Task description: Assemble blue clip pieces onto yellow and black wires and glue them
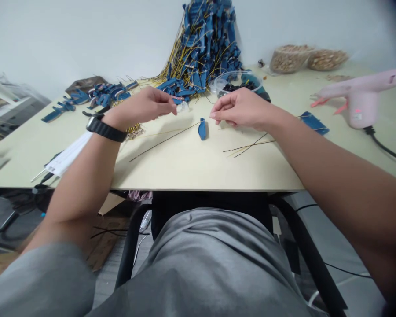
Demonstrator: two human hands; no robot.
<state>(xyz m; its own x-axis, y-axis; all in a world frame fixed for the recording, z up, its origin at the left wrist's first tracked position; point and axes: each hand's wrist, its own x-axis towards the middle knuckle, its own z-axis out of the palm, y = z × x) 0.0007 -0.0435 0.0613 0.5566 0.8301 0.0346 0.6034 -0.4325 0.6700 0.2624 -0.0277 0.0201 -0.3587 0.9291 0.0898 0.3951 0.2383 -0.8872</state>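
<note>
My left hand (141, 108) hangs over the beige tabletop (191, 169), its fingertips pinched together beside a small clear piece (183, 107). I cannot tell whether they touch it. My right hand (240, 112) faces it with fingers closed and nothing visible between them. Between and below the hands lies a blue flat piece (202, 128), with a long dark wire (165, 143) running down-left from it. Several loose thin wires (251, 145) lie below my right hand. A large heap of blue pieces with yellow wires (204, 48) rises behind my hands.
A clear bowl of dark parts (237, 83) stands behind my right hand. A pink glue gun (359, 97) with a black cord sits at right, near a blue piece (314, 122). Two bags of granules (288, 59) stand at the back. White papers (67, 154) lie at left.
</note>
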